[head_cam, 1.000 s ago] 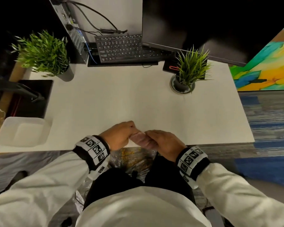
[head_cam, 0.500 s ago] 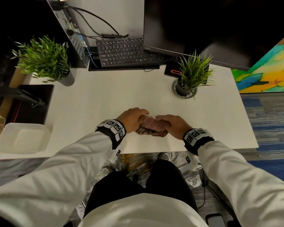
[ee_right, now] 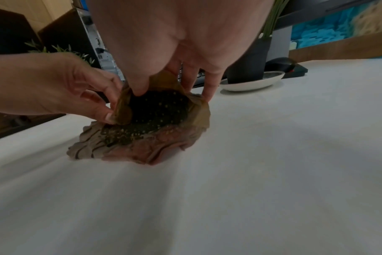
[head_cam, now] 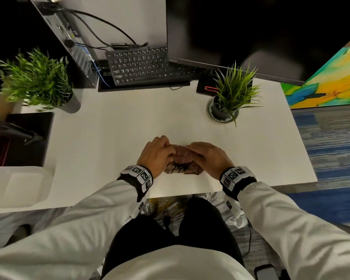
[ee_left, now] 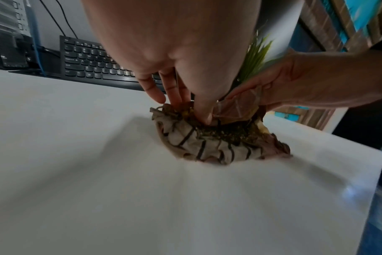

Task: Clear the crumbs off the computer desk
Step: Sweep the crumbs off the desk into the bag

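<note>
A crumpled brownish cloth with dark stripes lies bunched on the white desk near its front edge. Dark and yellow crumbs sit in the cloth's hollow. My left hand pinches the cloth's left edge between thumb and fingers. My right hand pinches a raised flap of the cloth on the right side, fingers curled over it. The hands nearly touch over the cloth.
A black keyboard, monitor and computer tower stand at the back. One potted plant sits back right in a saucer, another back left. A white container lies front left. A mouse is behind the right plant.
Both hands have carried the cloth from the desk's front edge forward onto the desk, where it now rests bunched with its folds held up.
</note>
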